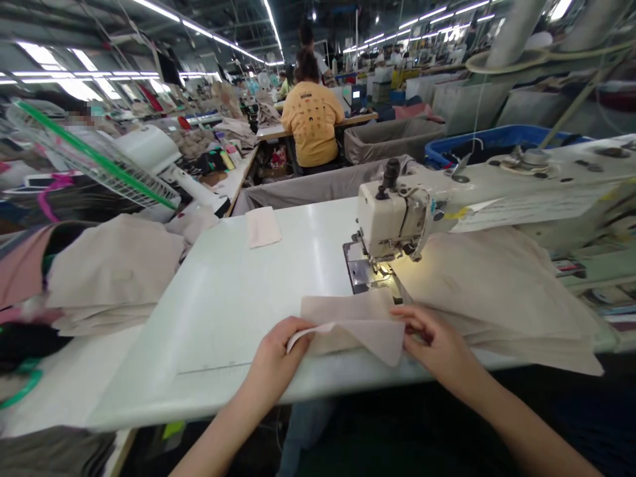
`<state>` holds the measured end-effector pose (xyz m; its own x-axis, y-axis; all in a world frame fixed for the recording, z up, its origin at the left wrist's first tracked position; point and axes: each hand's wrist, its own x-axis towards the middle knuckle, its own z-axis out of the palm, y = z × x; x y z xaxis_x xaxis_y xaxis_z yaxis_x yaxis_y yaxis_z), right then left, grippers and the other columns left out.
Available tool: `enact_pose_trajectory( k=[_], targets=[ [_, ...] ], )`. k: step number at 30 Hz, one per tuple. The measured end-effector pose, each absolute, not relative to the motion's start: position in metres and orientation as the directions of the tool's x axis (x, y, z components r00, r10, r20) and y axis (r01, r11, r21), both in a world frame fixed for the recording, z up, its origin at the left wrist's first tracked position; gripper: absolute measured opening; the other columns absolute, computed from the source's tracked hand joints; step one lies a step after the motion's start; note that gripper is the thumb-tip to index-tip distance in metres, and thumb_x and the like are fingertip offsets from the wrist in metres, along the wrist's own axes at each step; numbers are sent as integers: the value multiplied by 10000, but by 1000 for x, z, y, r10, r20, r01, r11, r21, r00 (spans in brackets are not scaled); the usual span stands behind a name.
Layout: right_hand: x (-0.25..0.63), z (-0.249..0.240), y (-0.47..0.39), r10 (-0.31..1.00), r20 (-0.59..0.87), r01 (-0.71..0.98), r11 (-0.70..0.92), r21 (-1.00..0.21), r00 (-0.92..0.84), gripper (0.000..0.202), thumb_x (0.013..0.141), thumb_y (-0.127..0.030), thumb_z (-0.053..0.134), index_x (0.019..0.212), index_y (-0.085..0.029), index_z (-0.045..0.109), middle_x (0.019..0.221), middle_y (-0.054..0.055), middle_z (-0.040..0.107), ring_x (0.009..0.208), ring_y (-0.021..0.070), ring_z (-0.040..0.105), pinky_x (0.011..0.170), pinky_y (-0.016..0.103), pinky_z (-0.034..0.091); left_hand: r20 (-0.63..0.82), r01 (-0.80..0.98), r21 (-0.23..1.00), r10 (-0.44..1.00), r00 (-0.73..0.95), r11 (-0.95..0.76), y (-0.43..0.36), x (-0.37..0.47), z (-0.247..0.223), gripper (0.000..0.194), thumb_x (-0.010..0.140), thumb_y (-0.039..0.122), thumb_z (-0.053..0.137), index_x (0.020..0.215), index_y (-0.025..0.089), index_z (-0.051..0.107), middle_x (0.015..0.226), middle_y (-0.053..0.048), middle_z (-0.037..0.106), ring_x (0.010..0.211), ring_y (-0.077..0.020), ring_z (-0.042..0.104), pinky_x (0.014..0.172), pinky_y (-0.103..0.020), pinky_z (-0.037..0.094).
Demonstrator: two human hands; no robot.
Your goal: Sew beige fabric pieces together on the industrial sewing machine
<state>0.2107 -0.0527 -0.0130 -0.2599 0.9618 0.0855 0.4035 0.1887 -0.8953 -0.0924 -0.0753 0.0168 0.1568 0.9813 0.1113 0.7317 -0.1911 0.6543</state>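
A pale beige fabric piece (352,324), partly folded over, lies at the front of the white sewing table (233,298). My left hand (281,351) pinches its left end between thumb and fingers. At the right end, my right hand (432,338) has its fingers closed on the same cloth. Just beyond the fabric stands the sewing machine head (392,218), its lamp lighting the needle area. A stack of beige panels (497,291) spreads to the right of my right hand. Farther back on the table is a small pale cloth piece (263,227).
Beige cloth is piled at the left (116,265), below a fan with a green rim (94,152). Behind the table are a grey fabric-lined bin (303,185) and a blue bin (511,136). A person in a yellow shirt (313,122) sits farther back.
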Motion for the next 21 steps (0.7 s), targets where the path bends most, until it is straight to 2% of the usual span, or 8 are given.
enact_pose_trajectory(
  k=[2, 5, 8, 11, 14, 17, 19, 21],
  targets=[
    [203, -17, -50, 998, -4, 308, 13, -951, -55, 311, 840, -410, 674, 1077, -225, 594, 849, 44, 779, 726, 217, 737, 627, 322, 588, 30, 763, 644, 999, 42, -52, -67, -85, 17, 322, 948, 398, 476, 794, 204, 681, 748, -26, 694, 714, -201, 660, 679, -314, 539],
    [193, -24, -53, 995, 14, 247, -10, -969, 97, 347, 806, -492, 732, 949, -252, 526, 759, 12, 740, 641, 193, 701, 558, 290, 553, 31, 763, 645, 999, 16, -32, -63, -79, 16, 335, 933, 425, 481, 751, 209, 661, 701, -17, 659, 667, -199, 623, 641, -308, 495],
    [187, -27, -60, 992, 75, 318, 37, -947, 105, 324, 819, -482, 723, 881, -261, 495, 658, -28, 670, 575, 170, 655, 512, 264, 518, 68, 749, 660, 998, 18, -58, -64, -79, 12, 290, 924, 411, 509, 794, 214, 678, 729, -18, 667, 702, -203, 632, 674, -311, 504],
    [187, -19, -66, 982, 171, 507, 109, -855, 78, 256, 866, -441, 688, 845, -256, 512, 607, -53, 602, 527, 145, 603, 485, 241, 480, 89, 733, 677, 996, 10, -68, -67, -83, 10, 281, 959, 382, 495, 831, 214, 680, 773, -18, 681, 748, -200, 654, 710, -309, 531],
    [188, -3, -73, 911, 404, 677, 349, -649, -83, 174, 937, -337, 627, 817, -252, 535, 631, -48, 614, 491, 120, 568, 465, 231, 426, 262, 748, 637, 965, 17, -186, -72, -84, 18, 217, 973, 318, 507, 1081, 218, 666, 1048, -55, 714, 990, -228, 675, 884, -366, 547],
    [184, 13, -80, 700, 547, 607, 696, -383, -458, 190, 967, -146, 535, 803, -240, 540, 704, -23, 688, 616, 127, 659, 533, 230, 435, 381, 774, 491, 898, 222, -400, -80, -76, 36, 666, 900, 255, 635, 1508, 235, 365, 1446, -120, 546, 1336, -291, 511, 1173, -542, 334],
    [178, 18, -85, 549, 611, 502, 822, -270, -570, 201, 966, -66, 452, 900, -210, 574, 877, 32, 759, 794, 148, 718, 608, 237, 472, 306, 736, 445, 859, 410, -510, -83, -68, 47, 868, 856, 199, 666, 1586, 255, 199, 1472, -120, 524, 1367, -298, 477, 1217, -597, 217],
    [171, 19, -89, 486, 620, 425, 868, -259, -616, 246, 975, -50, 384, 941, -191, 583, 916, 50, 768, 812, 150, 723, 629, 238, 485, 220, 701, 465, 837, 501, -541, -83, -61, 53, 902, 817, 121, 633, 1592, 243, 186, 1345, -108, 616, 1259, -282, 560, 1197, -597, 260]
  ],
)
